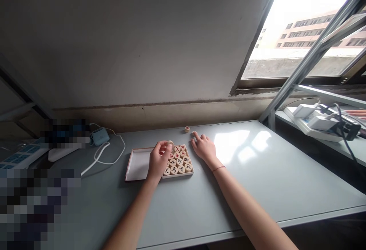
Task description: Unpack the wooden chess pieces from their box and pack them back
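My left hand (159, 162) is closed, thumb and fingers pinching a round wooden Chinese chess piece (170, 143) above the back left of a shallow box (187, 174). Rows of chess pieces (181, 169) with red or black characters fill the part of the box that shows; my left hand hides its left side. To the right of the box, my right hand (204, 149) rests on the desk, its index finger stretched forward. Just beyond that fingertip stands a lone chess piece (187, 129), apart from the hand. A pale open lid (138, 162) lies left of the box.
The grey desk (243, 196) meets a wall behind. On the left are a light-blue charger (99, 136), a white cable (122, 152) and a power strip (20, 152). A metal frame post (300, 51) rises at the right, beside a shelf with plugged-in adapters (323, 122).
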### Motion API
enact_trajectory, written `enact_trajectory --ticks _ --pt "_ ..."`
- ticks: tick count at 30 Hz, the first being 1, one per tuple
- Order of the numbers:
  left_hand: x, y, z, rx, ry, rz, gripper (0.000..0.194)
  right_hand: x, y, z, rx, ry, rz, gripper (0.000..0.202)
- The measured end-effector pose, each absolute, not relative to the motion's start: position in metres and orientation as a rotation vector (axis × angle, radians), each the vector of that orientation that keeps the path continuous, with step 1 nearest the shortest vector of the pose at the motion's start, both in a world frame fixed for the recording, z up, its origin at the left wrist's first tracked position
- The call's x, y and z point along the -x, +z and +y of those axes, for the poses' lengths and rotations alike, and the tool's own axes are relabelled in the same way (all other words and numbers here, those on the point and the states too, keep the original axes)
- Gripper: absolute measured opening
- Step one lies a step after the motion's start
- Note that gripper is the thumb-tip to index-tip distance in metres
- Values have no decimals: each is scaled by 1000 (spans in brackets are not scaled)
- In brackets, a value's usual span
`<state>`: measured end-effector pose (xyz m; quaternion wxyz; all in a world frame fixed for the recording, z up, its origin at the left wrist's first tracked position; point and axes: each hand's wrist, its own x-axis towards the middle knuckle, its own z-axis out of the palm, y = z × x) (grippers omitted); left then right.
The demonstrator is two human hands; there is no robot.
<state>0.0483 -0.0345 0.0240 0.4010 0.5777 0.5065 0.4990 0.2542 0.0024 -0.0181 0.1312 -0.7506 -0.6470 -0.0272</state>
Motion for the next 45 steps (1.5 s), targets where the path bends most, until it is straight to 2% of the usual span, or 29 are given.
enact_trajectory --ticks 9,20,23,28,31,34,40,45 --pt "-46 21 -32 -1453 1269 1283 32 -261 -13 23 2256 67 -1890 47" --pt "-48 20 -34 -1563 1256 1270 29 -262 -16 15 2208 -6 -1865 52" --pt "-48 21 -34 -1580 1263 1295 30 -257 -8 5 2015 2 -1876 54" --pt "-46 20 -32 -1587 1253 1311 30 -229 21 -21 1259 100 -2025 42" --pt "-45 19 -31 -1578 1242 1295 33 -210 31 -35 1049 150 -2125 32" --pt "-45 18 -31 -1556 1228 1263 34 -201 30 -41 1049 123 -2122 21" --pt "-46 18 -31 -1604 1203 1261 32 -207 22 -30 1106 108 -2092 20" --pt "-47 22 -34 -1654 1224 1332 29 -250 4 0 1441 31 -1727 20"
